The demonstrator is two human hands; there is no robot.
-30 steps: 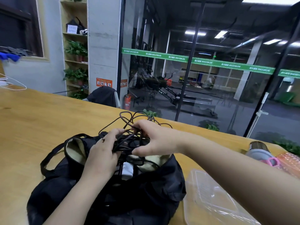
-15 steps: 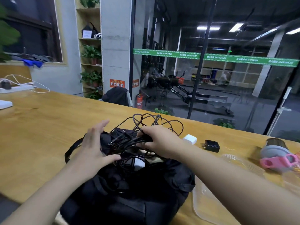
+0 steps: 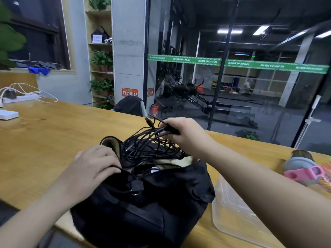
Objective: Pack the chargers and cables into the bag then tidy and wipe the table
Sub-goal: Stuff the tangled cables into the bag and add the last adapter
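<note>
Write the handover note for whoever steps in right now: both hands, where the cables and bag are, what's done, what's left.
Right hand: grips one end of the black cable bundle, held above the bag's opening.
Left hand: rests on the near-left rim of the black bag, fingers laid over the edge.
Cables: most of the tangle sits in the bag's mouth, with loops sticking out; something white shows inside, too hidden to identify.
Done: cables gathered and partly in.
Left: push the loops fully in, pack any chargers not in view, then tidy the clear plastic tray and the grey bottle with the pink strap, and wipe the wooden table.
</note>
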